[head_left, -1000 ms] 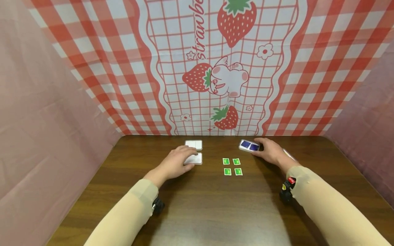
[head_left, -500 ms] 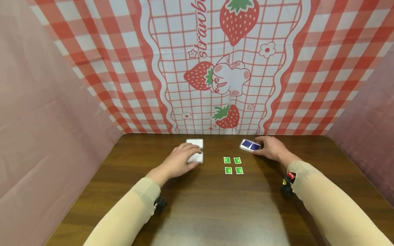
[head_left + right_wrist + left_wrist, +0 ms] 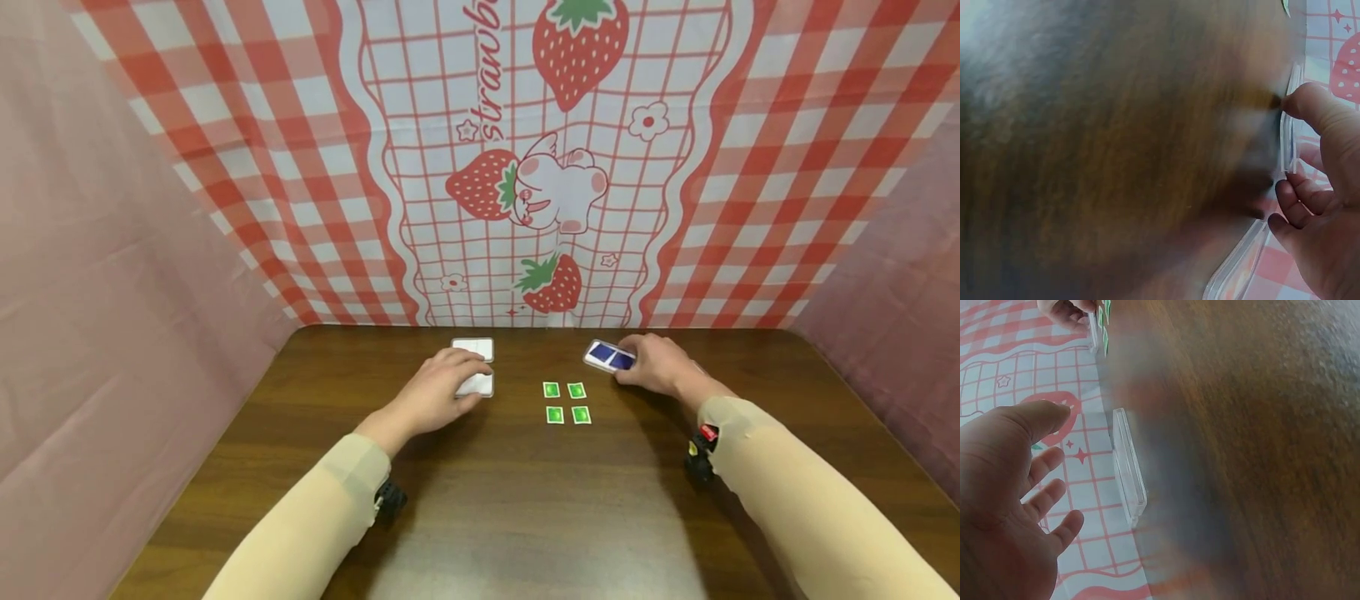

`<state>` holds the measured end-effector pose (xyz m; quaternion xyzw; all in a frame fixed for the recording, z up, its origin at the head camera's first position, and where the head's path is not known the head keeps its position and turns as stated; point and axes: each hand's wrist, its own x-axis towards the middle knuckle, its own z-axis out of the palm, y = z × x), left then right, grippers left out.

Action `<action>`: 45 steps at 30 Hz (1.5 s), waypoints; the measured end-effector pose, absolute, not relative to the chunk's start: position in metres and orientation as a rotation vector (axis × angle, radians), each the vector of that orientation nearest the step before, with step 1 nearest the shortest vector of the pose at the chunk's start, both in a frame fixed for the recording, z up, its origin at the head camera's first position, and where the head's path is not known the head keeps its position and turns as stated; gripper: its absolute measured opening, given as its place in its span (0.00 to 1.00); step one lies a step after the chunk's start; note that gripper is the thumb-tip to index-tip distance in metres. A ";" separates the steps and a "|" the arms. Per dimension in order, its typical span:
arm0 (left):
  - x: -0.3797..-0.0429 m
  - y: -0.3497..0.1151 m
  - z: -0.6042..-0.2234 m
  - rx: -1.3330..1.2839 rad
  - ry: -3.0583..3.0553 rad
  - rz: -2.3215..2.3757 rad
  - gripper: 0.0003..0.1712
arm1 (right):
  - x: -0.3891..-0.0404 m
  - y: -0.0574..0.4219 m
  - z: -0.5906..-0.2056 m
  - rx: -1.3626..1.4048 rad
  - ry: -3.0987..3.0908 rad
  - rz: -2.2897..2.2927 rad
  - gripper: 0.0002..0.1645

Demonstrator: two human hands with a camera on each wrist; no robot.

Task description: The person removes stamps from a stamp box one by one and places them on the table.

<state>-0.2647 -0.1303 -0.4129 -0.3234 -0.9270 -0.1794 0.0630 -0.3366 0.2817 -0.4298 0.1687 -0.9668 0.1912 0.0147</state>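
My left hand hovers over two flat clear cases with white inside. The nearer white case lies partly under its fingers; the farther white case lies just behind. In the left wrist view the fingers are loosely bent and apart from a clear case. With thumb and fingers, my right hand pinches the right end of a clear case with two dark blue panels. The right wrist view shows the thumb on this case's edge, while some fingertips are hidden behind it.
Several small green square cards lie between the hands on the brown wooden table. Another clear case lies beside the right hand, mostly hidden in the head view. A strawberry-print cloth hangs behind the table.
The right hand has shifted slightly left over the end of the blue-panelled case. The left hand has lowered its fingers slightly toward the near white case; the green cards stay put.
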 end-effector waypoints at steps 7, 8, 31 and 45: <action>-0.264 -0.130 -0.412 -0.976 -2.821 -0.528 0.23 | -0.333 0.280 -0.432 0.561 -2.941 0.567 0.38; -0.263 -0.130 -0.412 -0.977 -2.823 -0.528 0.23 | -0.333 0.280 -0.433 0.570 -2.932 0.568 0.38; -0.255 -0.121 -0.411 -1.032 -2.784 -0.591 0.22 | -0.308 0.276 -0.429 0.626 -2.886 0.625 0.39; -0.240 -0.111 -0.409 -1.071 -2.778 -0.674 0.28 | -0.267 0.245 -0.420 0.768 -2.795 0.707 0.34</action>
